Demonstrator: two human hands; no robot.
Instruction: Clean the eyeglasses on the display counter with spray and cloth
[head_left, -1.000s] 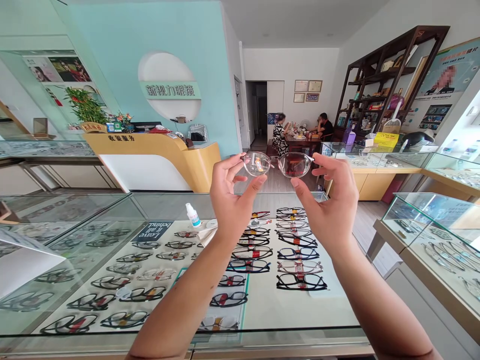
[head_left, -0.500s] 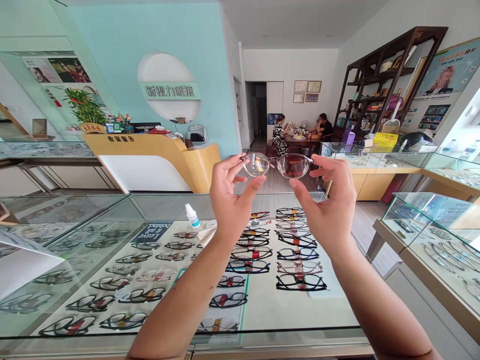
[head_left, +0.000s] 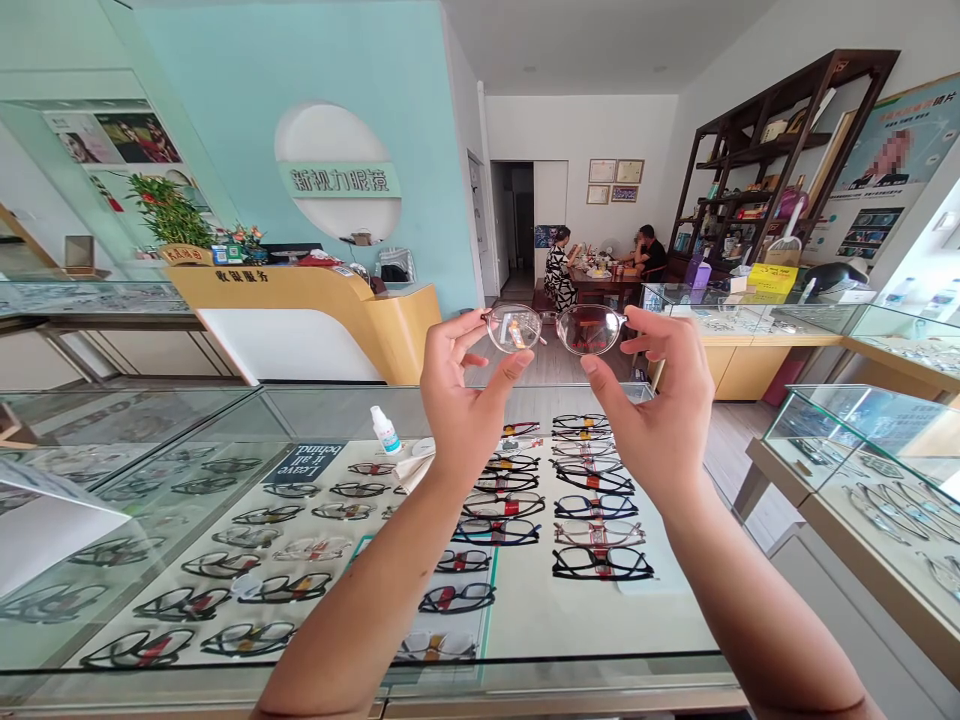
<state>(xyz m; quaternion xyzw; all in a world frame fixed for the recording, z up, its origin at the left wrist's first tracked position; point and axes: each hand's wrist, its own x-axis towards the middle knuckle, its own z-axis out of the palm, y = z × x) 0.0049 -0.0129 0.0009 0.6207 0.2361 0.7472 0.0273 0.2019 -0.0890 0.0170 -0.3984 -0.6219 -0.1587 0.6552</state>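
Note:
A pair of round, thin-rimmed eyeglasses (head_left: 588, 330) is held up in front of me, above the glass display case (head_left: 600, 640). One lens bears an orange sticker and the other shows red print. My left hand (head_left: 469, 375) pinches the frame's left end between thumb and fingers. At the right end, my right hand (head_left: 660, 375) grips it the same way. Below, inside the case, lie rows of eyeglasses (head_left: 602, 563), many with red or yellow tags. A white spray bottle (head_left: 385, 430) stands left of my left hand, with a pale cloth (head_left: 412, 470) beside it.
A wooden reception counter (head_left: 300, 300) stands ahead to the left. Another glass case (head_left: 877, 480) is at the right. Two people (head_left: 559, 270) sit at a table (head_left: 600, 285) in the back, near a dark shelf (head_left: 780, 150). A white panel (head_left: 52, 530) juts in at the left.
My hands and the eyeglasses stay almost in the same place. The view has shifted very slightly.

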